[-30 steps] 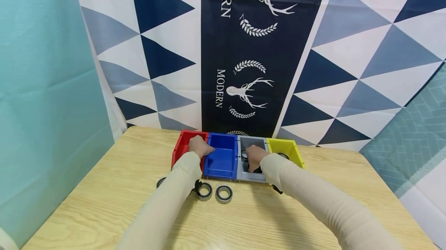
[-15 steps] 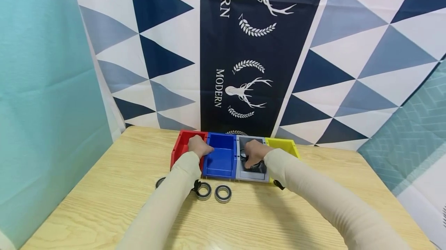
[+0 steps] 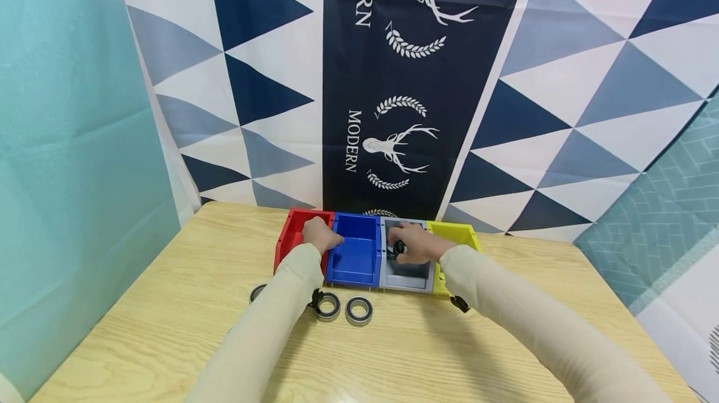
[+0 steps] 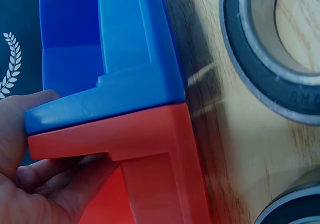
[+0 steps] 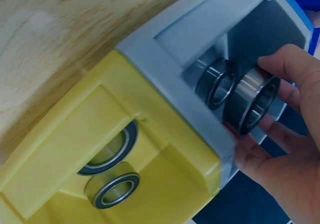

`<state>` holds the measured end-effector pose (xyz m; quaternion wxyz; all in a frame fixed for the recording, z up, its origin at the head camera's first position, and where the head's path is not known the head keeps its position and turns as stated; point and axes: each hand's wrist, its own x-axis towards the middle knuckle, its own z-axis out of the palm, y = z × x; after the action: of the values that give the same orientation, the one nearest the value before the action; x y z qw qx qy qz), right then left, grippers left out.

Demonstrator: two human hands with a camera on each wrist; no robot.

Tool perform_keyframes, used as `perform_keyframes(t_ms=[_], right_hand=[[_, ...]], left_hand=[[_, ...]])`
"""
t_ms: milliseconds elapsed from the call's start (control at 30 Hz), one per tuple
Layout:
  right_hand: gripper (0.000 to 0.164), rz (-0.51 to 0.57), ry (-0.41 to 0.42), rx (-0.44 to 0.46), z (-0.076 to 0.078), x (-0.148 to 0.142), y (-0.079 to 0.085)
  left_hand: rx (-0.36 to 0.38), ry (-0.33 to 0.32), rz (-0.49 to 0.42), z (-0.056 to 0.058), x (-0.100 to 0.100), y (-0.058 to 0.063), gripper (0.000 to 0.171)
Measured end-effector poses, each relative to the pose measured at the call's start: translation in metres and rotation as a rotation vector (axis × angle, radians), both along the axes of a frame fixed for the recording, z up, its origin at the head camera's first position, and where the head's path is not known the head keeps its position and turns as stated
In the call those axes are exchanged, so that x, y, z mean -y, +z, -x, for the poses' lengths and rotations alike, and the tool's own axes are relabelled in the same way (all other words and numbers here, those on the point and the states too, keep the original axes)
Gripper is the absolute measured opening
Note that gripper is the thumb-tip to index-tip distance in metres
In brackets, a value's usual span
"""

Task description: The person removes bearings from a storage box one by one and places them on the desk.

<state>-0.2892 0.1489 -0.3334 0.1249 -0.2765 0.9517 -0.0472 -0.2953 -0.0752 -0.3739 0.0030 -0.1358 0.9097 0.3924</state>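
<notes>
My left hand [image 3: 320, 234] pinches the adjoining walls of the red bin [image 4: 150, 139] and the blue bin [image 4: 140, 91], thumb on the blue side and fingers inside the red. At the grey bin [image 5: 165, 79], my right hand [image 5: 292, 151] holds a ball bearing [image 5: 245, 96] between thumb and fingers, tilted on edge at the bin's opening. A second, smaller-looking bearing [image 5: 207, 84] sits in the grey bin beside it. Two more bearings lie in the yellow bin [image 5: 165, 161], the nearer bearing [image 5: 101, 186] fully visible, the other partly behind the front wall.
The bins stand side by side at the table's back, before a patterned cloth. On the table [image 3: 393, 353] in front lie a bearing [image 3: 338, 308] by the left sleeve, another bearing [image 3: 369, 312] to its right, and a bearing [image 3: 254, 294] partly behind that sleeve.
My right hand has risen from deep in the grey bin and turned, and the bearing it holds now shows. The left hand keeps its place at the red and blue walls.
</notes>
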Motion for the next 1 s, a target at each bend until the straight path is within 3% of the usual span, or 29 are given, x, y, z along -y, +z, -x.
perform_keyframes(t_ms=[367,633,1000], right_hand=[[0.024,0.039,0.022,-0.089,-0.014,-0.005,-0.004],[0.022,0.052,0.045,-0.141,-0.026,-0.008,-0.006],[0.021,0.047,0.199,-0.216,-0.045,-0.011,-0.01]], left_hand=[[-0.002,0.001,0.004,0.002,0.001,-0.001,0.037],[0.001,0.016,0.0,-0.002,-0.001,0.004,0.03],[-0.018,0.011,0.015,-0.003,-0.002,0.0,0.037]])
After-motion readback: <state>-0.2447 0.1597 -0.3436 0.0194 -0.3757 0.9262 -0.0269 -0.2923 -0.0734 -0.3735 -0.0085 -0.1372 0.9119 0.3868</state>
